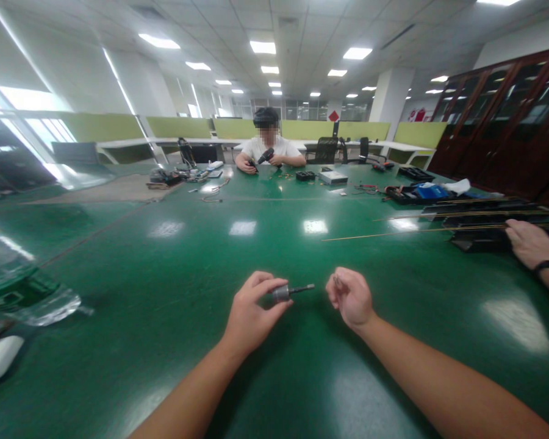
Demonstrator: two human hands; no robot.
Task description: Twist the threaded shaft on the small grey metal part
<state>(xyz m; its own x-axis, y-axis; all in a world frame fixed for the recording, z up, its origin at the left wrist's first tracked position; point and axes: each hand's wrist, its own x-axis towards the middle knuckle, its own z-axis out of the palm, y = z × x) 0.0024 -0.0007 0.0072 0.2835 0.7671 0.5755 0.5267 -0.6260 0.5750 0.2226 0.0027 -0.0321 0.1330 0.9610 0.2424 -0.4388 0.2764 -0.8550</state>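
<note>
My left hand [259, 311] pinches a hole saw bit [281, 294], a short grey metal cylinder, between thumb and fingers. Its thin dark shank lies almost level and points right, toward my other hand. A small gap separates the shank's tip from my right hand [351, 297], whose fingers are curled closed. A tiny metallic glint shows at those fingertips, too small to name. Both hands are held over the green tabletop [274, 378].
Across the table a person [272, 149] holds a power drill [266, 156]. Another person's hand [533, 242] rests by thin rods [393, 234] and black trays at right. A plastic bottle [32, 299] lies at left above a white mouse-shaped object [0, 360]. A toolbox [416, 194] stands far right.
</note>
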